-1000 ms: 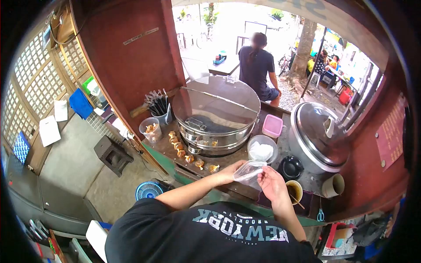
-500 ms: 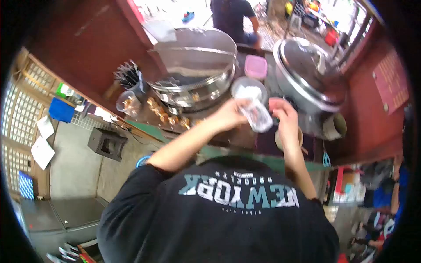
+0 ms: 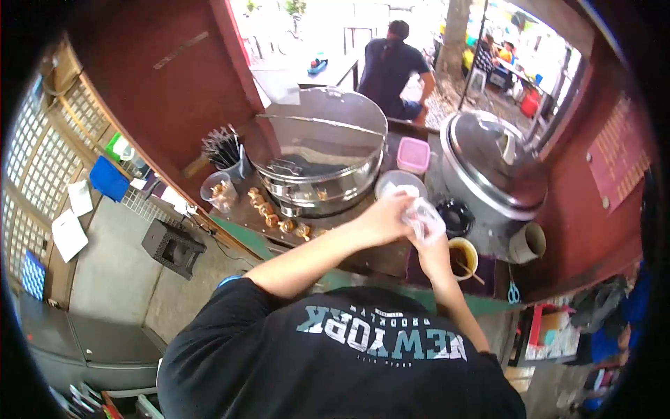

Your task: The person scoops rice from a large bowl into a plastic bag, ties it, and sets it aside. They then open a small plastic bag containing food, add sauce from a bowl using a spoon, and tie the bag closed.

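Note:
My left hand [image 3: 383,221] is closed on the edge of a clear plastic bag [image 3: 424,219], above the counter. My right hand [image 3: 433,253] comes up against the bag from the right, its fingers partly hidden behind the plastic. What the bag holds, if anything, I cannot make out. Just behind my left hand sits a clear round tub [image 3: 391,180] with something white in it. A black bowl [image 3: 457,218] stands right of the bag. Close to my right wrist is a cup of yellow-brown sauce [image 3: 463,260] with a stick in it.
A large steel pot [image 3: 328,188] stands left, with skewered food [image 3: 271,218] before it. A lidded steel pot [image 3: 492,164] is at right, a pink box [image 3: 413,155] between them. Scissors [image 3: 514,291] hang at the front edge. A person [image 3: 392,73] sits beyond the counter.
My right hand has come in to the clear plastic bag, where it was apart before. The view has tilted up, showing more beyond the counter.

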Available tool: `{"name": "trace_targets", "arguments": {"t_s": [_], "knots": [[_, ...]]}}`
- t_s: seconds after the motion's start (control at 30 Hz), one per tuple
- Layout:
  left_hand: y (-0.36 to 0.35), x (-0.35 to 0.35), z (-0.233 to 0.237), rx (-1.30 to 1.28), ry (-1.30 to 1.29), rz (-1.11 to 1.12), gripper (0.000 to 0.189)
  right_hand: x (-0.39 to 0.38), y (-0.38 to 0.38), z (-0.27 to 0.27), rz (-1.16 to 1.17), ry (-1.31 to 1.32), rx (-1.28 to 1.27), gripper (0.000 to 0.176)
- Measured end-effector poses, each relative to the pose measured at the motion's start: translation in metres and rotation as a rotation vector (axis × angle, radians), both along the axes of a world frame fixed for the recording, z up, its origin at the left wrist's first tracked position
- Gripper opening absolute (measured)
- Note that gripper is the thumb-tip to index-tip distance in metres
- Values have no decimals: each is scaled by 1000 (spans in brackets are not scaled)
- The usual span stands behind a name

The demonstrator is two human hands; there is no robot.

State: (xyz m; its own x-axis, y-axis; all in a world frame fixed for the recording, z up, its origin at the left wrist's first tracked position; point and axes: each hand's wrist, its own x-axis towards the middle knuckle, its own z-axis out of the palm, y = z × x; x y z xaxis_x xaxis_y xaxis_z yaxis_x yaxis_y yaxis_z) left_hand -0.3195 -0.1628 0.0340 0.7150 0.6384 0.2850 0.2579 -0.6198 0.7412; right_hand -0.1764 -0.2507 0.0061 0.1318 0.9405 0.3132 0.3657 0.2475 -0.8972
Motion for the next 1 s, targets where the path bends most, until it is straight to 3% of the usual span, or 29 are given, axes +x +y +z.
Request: {"name": "trace_targets", "arguments": {"t_s": [0.07,0.2,0.33,0.43,0.57,0.63,0.67,0.73,0.87,0.93,1.0], "knots": [[-12,-5,0,98,-81,59,45,2,-5,-4,-26,58,-49,22],[-21,-15,19,-12,-4,35,42,-5,-13,0,-29,10,-74,16],[-25,-19,29,-200,40,60,36,-9,-15,-16,94,271,-73,42],[-26,-19,25,-261,11,37,35,-14,-19,-5,225,89,-31,54],[-29,-20,22,-430,-113,-75,34,-17,-16,-13,275,205,-127,39],[-28,-26,36,-676,-153,-125,36,-15,-16,-4,380,352,-288,28],[-27,-31,43,-799,-172,-150,39,-15,-15,-5,368,296,-250,23],[-19,-38,39,-201,-208,-1,33,-13,-15,-7,341,183,-175,16],[-16,-66,76,-155,-209,-7,32,-6,-21,7,322,182,-284,14],[-7,-80,78,-382,-443,-114,33,1,-19,2,297,85,-223,14],[0,-89,68,-565,-804,-193,61,5,-19,-9,228,230,-222,15]]}}
